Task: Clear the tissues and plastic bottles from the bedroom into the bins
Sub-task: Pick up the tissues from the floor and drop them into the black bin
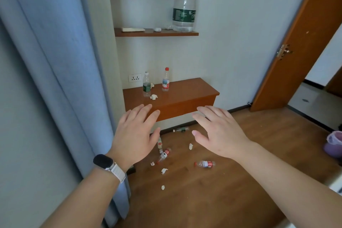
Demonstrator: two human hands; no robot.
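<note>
1. Reaching forward, the left hand and the right hand are both spread flat with fingers apart, grasping nothing, held in the air in front of the wooden ledge.
2. On the ledge stand 2 upright bottles: a green-label bottle and a red-cap bottle, with a crumpled tissue just beside the green-label one and another scrap behind it.
3. On the floor lie more: a red-label bottle on its side, a second red-label bottle near the left hand's edge, a third bottle against the wall under the ledge, and tissue scraps scattered among them.
4. A purple bin sits at the far right, well apart from the litter; I see no second bin.
5. Nothing looks collected yet, so I judge the task at its start.
6. Risks from here:
   - Brushing 1 upright bottle could tip it off the ledge.
   - Bottles on their sides may roll away under a careless grab.
   - Small tissue scraps, and the bottle under the ledge, are easy to overlook.
   - The big jug on the upper shelf may also count as plastic and be missed.
</note>
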